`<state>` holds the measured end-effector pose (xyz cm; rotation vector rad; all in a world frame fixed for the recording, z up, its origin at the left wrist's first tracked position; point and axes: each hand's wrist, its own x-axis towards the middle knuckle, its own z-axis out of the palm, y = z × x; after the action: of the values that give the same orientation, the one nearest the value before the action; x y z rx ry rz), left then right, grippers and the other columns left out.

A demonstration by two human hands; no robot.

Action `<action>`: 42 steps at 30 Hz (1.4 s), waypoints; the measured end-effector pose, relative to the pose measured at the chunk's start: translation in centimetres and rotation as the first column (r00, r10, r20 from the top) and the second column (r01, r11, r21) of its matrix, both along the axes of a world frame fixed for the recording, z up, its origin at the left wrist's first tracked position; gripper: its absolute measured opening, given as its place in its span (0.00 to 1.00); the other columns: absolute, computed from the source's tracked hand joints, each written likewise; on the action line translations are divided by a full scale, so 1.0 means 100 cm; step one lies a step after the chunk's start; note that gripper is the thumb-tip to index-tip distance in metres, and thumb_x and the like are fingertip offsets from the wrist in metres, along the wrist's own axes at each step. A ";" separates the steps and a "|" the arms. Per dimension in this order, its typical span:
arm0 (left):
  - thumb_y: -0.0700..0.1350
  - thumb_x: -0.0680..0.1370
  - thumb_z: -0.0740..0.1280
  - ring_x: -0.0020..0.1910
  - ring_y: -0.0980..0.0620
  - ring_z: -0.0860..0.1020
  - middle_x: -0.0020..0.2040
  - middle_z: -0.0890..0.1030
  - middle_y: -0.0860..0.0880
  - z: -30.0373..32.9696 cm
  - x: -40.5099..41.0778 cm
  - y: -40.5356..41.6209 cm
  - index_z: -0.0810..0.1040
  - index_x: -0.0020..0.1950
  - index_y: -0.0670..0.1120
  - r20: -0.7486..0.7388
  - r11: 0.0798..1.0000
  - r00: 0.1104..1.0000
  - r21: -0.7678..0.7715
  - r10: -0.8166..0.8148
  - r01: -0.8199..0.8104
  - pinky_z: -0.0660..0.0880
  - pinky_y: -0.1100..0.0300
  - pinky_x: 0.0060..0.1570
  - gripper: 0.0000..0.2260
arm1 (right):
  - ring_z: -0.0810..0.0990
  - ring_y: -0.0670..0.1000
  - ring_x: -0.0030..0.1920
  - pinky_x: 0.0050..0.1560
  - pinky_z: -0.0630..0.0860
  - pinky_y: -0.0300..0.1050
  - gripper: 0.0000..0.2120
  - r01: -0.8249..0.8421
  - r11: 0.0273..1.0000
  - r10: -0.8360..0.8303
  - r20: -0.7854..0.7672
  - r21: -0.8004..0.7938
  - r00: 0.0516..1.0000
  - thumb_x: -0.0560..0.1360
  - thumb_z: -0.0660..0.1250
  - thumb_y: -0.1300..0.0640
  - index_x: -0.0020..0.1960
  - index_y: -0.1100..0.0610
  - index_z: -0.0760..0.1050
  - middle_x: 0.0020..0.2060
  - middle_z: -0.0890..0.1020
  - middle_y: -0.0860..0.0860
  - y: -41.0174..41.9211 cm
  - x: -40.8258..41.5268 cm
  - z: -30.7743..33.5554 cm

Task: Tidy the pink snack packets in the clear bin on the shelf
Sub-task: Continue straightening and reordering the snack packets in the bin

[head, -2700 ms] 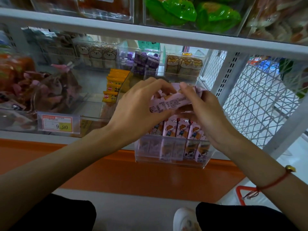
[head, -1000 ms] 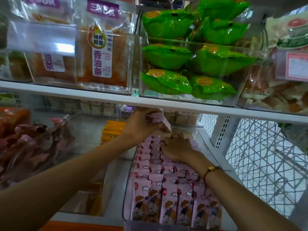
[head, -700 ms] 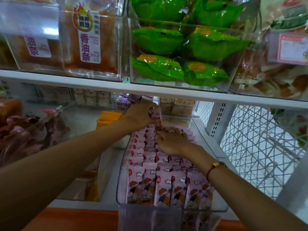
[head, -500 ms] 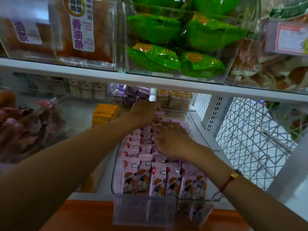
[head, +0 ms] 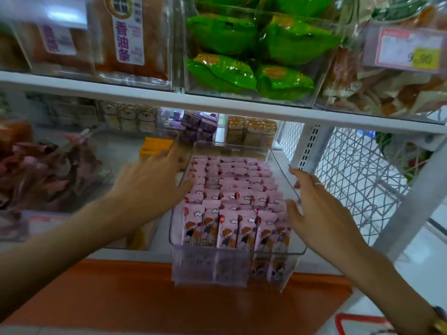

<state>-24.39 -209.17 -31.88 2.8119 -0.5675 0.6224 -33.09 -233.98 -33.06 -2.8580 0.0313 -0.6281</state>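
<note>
On the lower shelf [head: 217, 102], seen from the head camera, I am looking at the clear bin [head: 296, 250] sitting with its front end poking out over the edge. Pink snack packets [head: 232, 189] are standing in neat rows inside it. My left hand [head: 150, 187] is reaching by the bin's left wall, fingers spread, holding nothing. My right hand [head: 319, 209] is hovering by the right wall, fingers loose, holding nothing.

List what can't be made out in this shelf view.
- Left hand: motion-blurred in the head view; contact with the clear bin unclear.
- Price tag: digits blurred.
- Pink snack packets: lower halves of the front row hidden behind the bin's frosted front.
- Red basket: cut off by the bottom edge.
</note>
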 end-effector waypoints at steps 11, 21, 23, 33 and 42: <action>0.53 0.77 0.64 0.32 0.59 0.68 0.40 0.75 0.56 -0.012 -0.034 0.005 0.69 0.40 0.55 -0.196 0.991 0.979 -0.111 0.047 -0.070 0.60 0.64 0.28 0.08 | 0.79 0.50 0.38 0.29 0.67 0.40 0.21 0.078 0.997 -0.077 -0.099 0.003 0.992 0.80 0.58 0.57 0.71 0.55 0.61 0.45 0.81 0.51 -0.006 -0.002 -0.003; 0.60 0.78 0.57 0.37 0.77 0.70 0.51 0.72 0.69 -0.036 -0.039 0.010 0.68 0.67 0.59 -0.190 0.863 0.964 -0.501 -0.185 0.067 0.70 0.66 0.40 0.18 | 0.77 0.53 0.58 0.55 0.75 0.48 0.15 -0.151 0.988 0.154 -0.167 0.028 0.974 0.80 0.60 0.55 0.65 0.53 0.73 0.62 0.77 0.53 0.036 0.112 0.017; 0.60 0.78 0.57 0.42 0.78 0.69 0.52 0.72 0.70 -0.042 -0.037 0.011 0.68 0.67 0.61 -0.176 0.829 0.961 -0.553 -0.211 0.081 0.70 0.67 0.42 0.18 | 0.78 0.53 0.55 0.54 0.74 0.45 0.15 -0.122 0.992 0.125 -0.208 0.027 0.970 0.80 0.59 0.56 0.65 0.54 0.73 0.62 0.77 0.53 0.040 0.142 0.011; 0.62 0.74 0.59 0.48 0.71 0.75 0.52 0.73 0.72 -0.047 -0.025 0.011 0.69 0.64 0.64 -0.212 0.747 0.930 -0.658 -0.300 0.091 0.76 0.62 0.48 0.19 | 0.78 0.51 0.52 0.55 0.74 0.45 0.09 -0.123 0.975 0.164 -0.218 0.186 0.962 0.74 0.69 0.55 0.52 0.58 0.80 0.52 0.81 0.53 0.029 0.188 -0.003; 0.59 0.78 0.56 0.44 0.74 0.72 0.50 0.73 0.64 -0.032 -0.015 0.011 0.70 0.63 0.58 -0.167 0.747 0.964 -0.664 -0.209 0.047 0.67 0.69 0.38 0.15 | 0.79 0.43 0.37 0.33 0.75 0.33 0.05 -0.168 0.436 -0.190 0.273 0.884 0.943 0.80 0.61 0.56 0.53 0.57 0.69 0.46 0.78 0.52 0.052 0.144 0.021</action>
<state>-25.86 -208.07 -35.07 2.1092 -0.3893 0.3564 -18.66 -228.76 -30.99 -1.6503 0.2556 -0.7769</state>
